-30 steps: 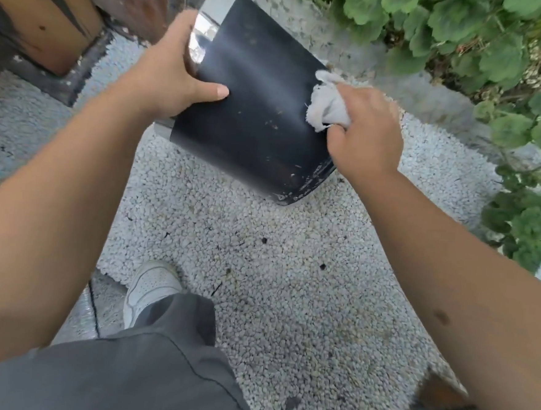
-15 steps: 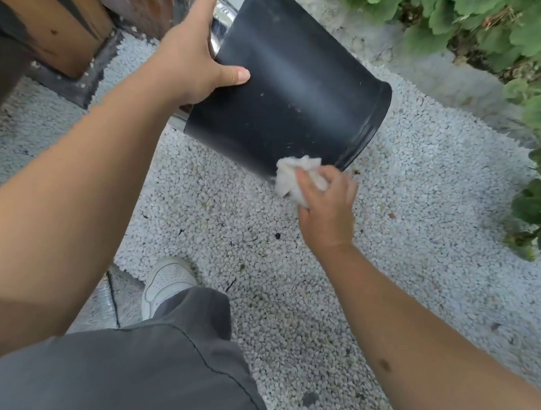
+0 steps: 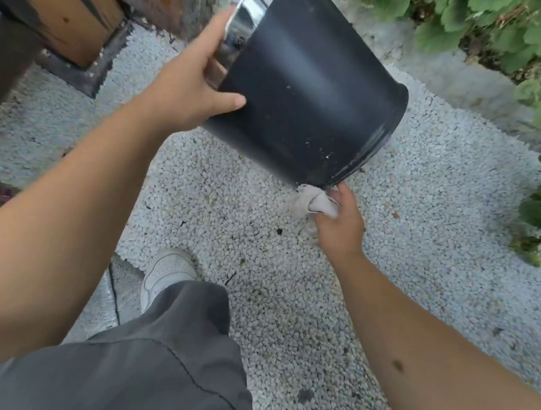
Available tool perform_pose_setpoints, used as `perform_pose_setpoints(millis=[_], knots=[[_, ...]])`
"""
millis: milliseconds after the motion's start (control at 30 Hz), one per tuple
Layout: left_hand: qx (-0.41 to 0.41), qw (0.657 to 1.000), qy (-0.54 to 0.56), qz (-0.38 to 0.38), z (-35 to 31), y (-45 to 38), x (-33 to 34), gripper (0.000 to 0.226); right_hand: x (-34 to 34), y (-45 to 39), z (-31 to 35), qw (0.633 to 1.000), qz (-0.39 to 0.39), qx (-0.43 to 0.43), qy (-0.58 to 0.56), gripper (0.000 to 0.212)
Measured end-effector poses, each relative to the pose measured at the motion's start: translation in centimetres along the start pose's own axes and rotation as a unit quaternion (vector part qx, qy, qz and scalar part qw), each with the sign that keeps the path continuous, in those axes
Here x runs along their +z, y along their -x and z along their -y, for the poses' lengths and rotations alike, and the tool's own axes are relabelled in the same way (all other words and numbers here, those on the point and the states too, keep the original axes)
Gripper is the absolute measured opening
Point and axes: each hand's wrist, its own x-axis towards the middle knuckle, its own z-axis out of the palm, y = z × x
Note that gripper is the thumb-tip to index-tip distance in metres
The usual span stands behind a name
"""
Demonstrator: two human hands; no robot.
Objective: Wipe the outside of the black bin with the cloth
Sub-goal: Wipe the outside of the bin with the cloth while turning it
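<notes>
Tilting over white gravel (image 3: 404,246), black bin (image 3: 305,101) held up by left hand (image 3: 187,93), fingers curled over shiny rim. Right hand (image 3: 338,225) bunches cloth (image 3: 314,203) at bin's bottom edge. Green plants (image 3: 498,35) beyond; wooden post (image 3: 68,14) left; white shoe (image 3: 165,274) below.

Count: 1 bin (image 3: 305,98), 1 cloth (image 3: 311,203), 2 hands, left hand (image 3: 187,93) and right hand (image 3: 341,222), 1 shoe (image 3: 165,271), 1 wood post (image 3: 74,15), all over 1 gravel patch (image 3: 288,302) with plants (image 3: 499,28) along its far and right edges.
</notes>
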Motion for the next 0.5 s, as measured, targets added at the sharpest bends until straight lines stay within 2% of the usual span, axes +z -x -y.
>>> perform_pose_setpoints(millis=[33,100,167,267,400,433,500], knots=[[-0.01,0.999,-0.038,0.013,0.4,0.3,0.0,0.091,-0.1,-0.4,0.4,0.999,0.031,0.01,-0.006,0.048],[-0.027,0.995,-0.095,-0.009,0.7,0.8,0.2,0.098,-0.4,-1.1,1.8,0.996,0.052,0.047,-0.051,0.039],[-0.013,0.995,-0.091,-0.026,0.2,0.6,0.4,0.092,-1.4,-2.1,3.1,0.99,0.051,0.077,-0.111,0.043],[0.035,0.995,-0.077,-0.056,-1.4,-0.3,0.2,0.076,-4.9,-3.1,5.1,0.989,0.097,0.057,-0.096,0.038],[0.045,0.996,0.016,-0.08,-2.8,-1.1,-0.1,0.057,-9.2,-4.2,7.3,0.974,0.194,0.085,-0.079,0.035],[0.036,0.995,0.065,-0.06,-2.8,-1.1,0.0,0.053,-9.7,-4.4,7.3,0.97,0.213,0.095,-0.075,0.034],[0.033,0.988,0.149,0.034,-2.2,-0.3,0.5,0.055,-10.1,-4.5,6.8,0.966,0.225,0.112,-0.063,0.035]])
